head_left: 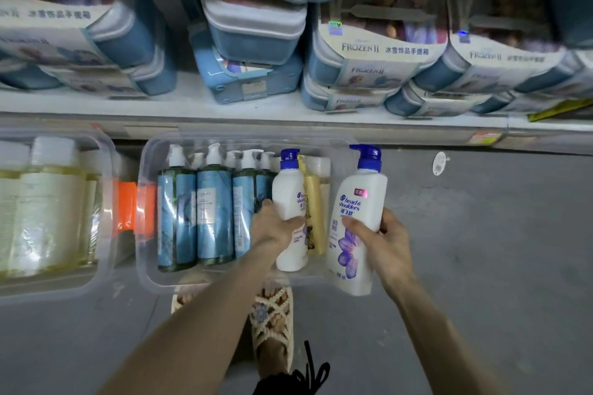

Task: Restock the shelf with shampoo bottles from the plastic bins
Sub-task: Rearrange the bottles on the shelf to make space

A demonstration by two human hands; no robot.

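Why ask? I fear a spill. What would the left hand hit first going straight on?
Likely the yellow bottle, just beyond the white bottle the left hand grips; depth is unclear.

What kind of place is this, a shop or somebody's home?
Most likely a shop aisle: a long white shelf with what look like price tags on its edge, stacked identical Frozen II cases in retail packaging, and clear plastic bins full of shampoo bottles on the floor.

A shop: shelf (288, 120) stacked with packaged toys (378, 51).
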